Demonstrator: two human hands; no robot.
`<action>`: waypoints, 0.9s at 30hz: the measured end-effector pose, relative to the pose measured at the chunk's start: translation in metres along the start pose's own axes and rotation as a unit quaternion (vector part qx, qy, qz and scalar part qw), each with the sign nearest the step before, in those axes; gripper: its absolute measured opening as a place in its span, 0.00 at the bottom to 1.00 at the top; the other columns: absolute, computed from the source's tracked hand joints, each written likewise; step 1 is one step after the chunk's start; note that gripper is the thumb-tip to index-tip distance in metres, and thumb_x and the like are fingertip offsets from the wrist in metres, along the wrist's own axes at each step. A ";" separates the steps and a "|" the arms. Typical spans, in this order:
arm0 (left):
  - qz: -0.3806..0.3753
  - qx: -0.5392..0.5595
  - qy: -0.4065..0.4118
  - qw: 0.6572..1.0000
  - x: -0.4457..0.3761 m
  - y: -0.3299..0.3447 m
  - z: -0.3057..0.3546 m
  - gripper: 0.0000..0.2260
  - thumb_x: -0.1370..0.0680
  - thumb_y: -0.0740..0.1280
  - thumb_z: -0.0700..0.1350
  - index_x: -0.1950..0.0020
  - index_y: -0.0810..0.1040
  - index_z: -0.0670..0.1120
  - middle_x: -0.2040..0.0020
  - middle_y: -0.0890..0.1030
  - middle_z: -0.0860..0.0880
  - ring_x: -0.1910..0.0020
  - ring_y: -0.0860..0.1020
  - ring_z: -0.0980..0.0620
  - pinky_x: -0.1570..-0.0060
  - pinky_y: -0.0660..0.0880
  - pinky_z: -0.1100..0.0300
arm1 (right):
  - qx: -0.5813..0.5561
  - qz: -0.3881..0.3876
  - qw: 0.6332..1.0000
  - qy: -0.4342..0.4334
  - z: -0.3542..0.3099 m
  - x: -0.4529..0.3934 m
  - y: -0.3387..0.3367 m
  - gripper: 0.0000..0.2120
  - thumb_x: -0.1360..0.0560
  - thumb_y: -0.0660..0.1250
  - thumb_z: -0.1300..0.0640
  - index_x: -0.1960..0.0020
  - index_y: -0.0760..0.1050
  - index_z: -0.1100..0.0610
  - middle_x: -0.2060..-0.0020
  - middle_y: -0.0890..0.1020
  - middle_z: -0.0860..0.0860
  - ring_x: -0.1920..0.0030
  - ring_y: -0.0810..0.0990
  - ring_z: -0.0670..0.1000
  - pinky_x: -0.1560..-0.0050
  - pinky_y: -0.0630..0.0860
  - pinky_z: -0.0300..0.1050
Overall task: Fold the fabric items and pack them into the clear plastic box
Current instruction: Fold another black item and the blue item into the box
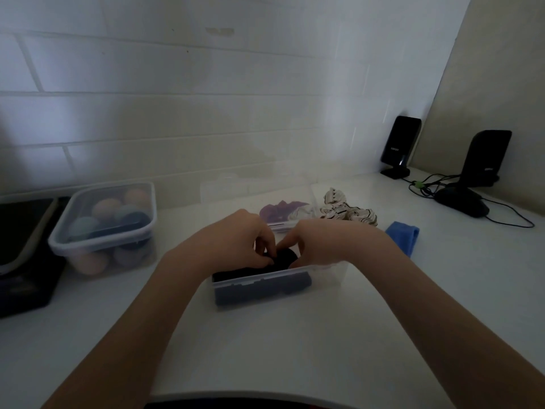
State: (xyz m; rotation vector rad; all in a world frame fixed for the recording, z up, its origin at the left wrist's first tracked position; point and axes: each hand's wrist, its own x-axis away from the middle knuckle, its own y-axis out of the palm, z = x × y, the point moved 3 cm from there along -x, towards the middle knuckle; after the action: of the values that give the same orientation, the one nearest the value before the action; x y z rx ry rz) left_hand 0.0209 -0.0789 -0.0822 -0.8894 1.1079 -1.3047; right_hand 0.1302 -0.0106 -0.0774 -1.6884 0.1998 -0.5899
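Both hands (274,246) apparently pinch dark fabric (283,256) over box (265,283).

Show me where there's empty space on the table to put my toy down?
The biggest bare patch is the near tabletop, in front of the clear box, between the forearms. More lies right of the blue cloth, before the speaker wires. It's crowded behind the box: purple fabric, striped fabric. The lidded ball container fills the left.
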 end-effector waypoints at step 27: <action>0.214 0.146 0.023 0.966 0.003 -0.010 -0.001 0.05 0.28 0.71 0.39 0.63 0.81 0.48 0.76 0.73 0.54 0.77 0.70 0.60 0.71 0.65 0.73 | -0.127 0.284 0.880 0.359 0.098 0.029 0.032 0.31 0.27 0.52 0.71 0.28 0.58 0.47 0.35 0.65 0.60 0.37 0.66 0.64 0.42 0.70 0.59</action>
State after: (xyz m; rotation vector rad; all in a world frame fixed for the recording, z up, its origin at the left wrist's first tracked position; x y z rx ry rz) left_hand 0.0166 -0.0831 -0.0737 -0.3734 1.0390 -1.0911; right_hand 0.2089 0.0552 -0.1100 -1.4745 1.3110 -0.7321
